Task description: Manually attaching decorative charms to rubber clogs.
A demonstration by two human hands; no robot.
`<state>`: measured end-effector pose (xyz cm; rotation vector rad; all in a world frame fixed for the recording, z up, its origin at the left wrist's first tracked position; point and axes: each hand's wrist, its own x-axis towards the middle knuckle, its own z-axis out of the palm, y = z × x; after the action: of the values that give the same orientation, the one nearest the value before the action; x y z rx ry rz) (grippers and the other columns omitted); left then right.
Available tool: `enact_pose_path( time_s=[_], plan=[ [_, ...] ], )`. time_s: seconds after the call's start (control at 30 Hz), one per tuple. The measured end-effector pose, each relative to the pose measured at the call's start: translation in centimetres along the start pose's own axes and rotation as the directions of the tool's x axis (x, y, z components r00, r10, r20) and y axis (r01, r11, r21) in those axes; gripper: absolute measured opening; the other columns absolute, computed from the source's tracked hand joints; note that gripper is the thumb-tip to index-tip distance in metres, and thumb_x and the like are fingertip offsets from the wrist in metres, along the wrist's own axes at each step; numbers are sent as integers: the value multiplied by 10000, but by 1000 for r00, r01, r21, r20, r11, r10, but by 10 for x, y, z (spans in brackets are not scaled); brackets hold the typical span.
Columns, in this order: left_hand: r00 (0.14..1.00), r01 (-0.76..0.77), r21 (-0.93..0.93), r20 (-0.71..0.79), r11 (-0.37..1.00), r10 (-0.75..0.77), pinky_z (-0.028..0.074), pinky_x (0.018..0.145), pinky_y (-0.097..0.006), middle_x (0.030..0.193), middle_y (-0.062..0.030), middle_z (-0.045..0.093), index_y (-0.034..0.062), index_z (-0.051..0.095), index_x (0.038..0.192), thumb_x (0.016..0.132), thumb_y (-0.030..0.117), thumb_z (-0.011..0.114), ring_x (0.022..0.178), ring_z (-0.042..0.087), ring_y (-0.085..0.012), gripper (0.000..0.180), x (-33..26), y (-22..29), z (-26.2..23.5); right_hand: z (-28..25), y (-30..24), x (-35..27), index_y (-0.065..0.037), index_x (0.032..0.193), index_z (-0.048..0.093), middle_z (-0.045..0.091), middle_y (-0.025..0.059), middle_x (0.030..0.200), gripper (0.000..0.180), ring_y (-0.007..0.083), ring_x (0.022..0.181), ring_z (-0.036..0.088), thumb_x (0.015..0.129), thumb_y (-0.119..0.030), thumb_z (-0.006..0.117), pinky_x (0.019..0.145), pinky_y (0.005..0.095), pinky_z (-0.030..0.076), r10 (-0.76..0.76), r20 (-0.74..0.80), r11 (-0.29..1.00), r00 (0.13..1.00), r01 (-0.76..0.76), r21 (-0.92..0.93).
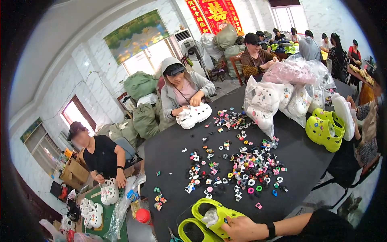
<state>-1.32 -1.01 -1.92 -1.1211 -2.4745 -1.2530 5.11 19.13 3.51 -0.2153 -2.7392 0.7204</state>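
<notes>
Leaning in from the lower right, the wearer's right hand (244,229), with a black band (271,230) at the wrist, is partly closed, its bent fingers holding the side of a lime-green perforated foam clog (223,213). Crumpled white stuffing (210,218) fills that clog's opening. The left hand is out of sight, so I cannot tell its state. Just beside the held clog, to its left, sits a second lime-green clog (203,226), both at the near edge of the round-edged black desk (169,139).

Beyond the clogs, a bare strip of black surface separates them from a loose heap of small multicoloured shoe charms (254,165). More open room lies to the left of the heap, broken by a small charm cluster (159,199), and to its right, toward the curving edge. Farther up that right edge stand other lime-green clogs (320,135), near clear plastic bags of white clogs (262,101).
</notes>
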Motion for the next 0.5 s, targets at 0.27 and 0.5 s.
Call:
enact_pose_path(
  time_s=[0.27, 0.5],
  plan=[
    [999, -9, 68, -51, 998, 13, 396, 1016, -431, 1510, -207, 211, -14, 259, 1494, 869, 216, 689, 1289, 399, -367, 792, -7, 3, 1, -4, 28, -25, -21, 1163, 588, 656, 165, 909, 642, 309, 741, 667, 762, -496, 747, 662, 388, 548, 97, -143, 995, 985, -92, 44],
    [999, 42, 104, 22, 994, -45, 304, 1078, -505, 1462, -291, 265, -62, 267, 1446, 779, 310, 744, 1332, 294, -449, 901, 3, -3, 7, -5, 51, -27, -62, 1217, 622, 625, 138, 838, 573, 290, 764, 620, 784, -402, 779, 681, 372, 511, 70, -197, 968, 978, -19, 251]
  ],
)
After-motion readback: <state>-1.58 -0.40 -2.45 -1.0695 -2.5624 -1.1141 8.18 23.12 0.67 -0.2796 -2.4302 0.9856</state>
